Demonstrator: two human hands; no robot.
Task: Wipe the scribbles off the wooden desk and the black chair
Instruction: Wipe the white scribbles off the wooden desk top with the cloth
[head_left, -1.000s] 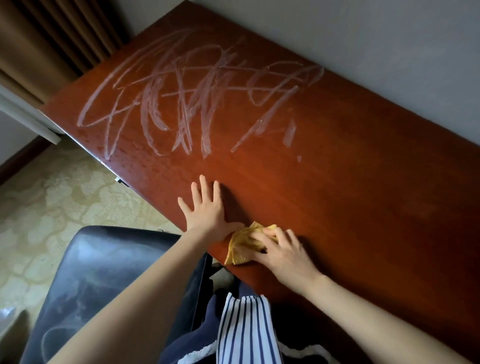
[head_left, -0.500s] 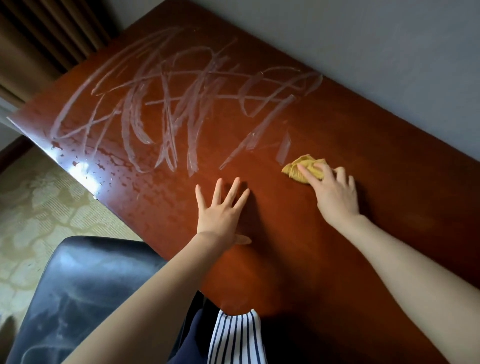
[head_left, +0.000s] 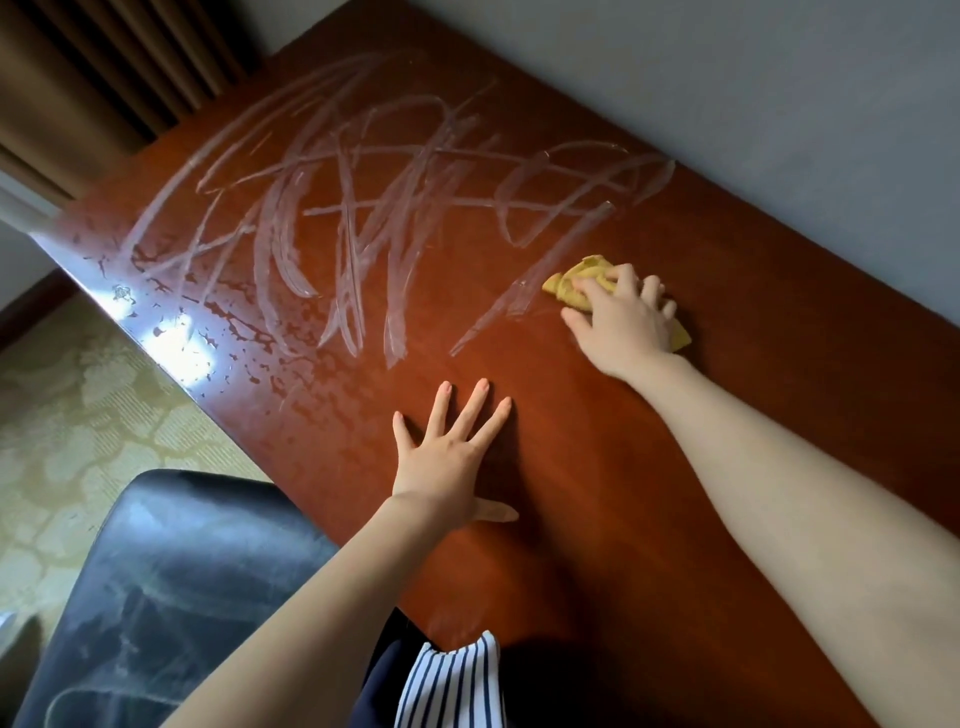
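One wooden desk (head_left: 753, 415), one black chair (head_left: 171, 571), one yellow cloth (head_left: 587, 275), two hands. Right hand (head_left: 623, 322) grips the bunched cloth, moved leftward onto the right end of the scribbles (head_left: 363, 218). Left hand (head_left: 441, 462) flat on the desk, fingers spread, unmoved. Cloth's long axis diagonal, tip toward scribbles

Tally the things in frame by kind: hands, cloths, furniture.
Hands: 2, left hand, right hand
Cloths: 1, crumpled yellow cloth
Furniture: 2, reddish-brown wooden desk, black padded chair
Total: 5
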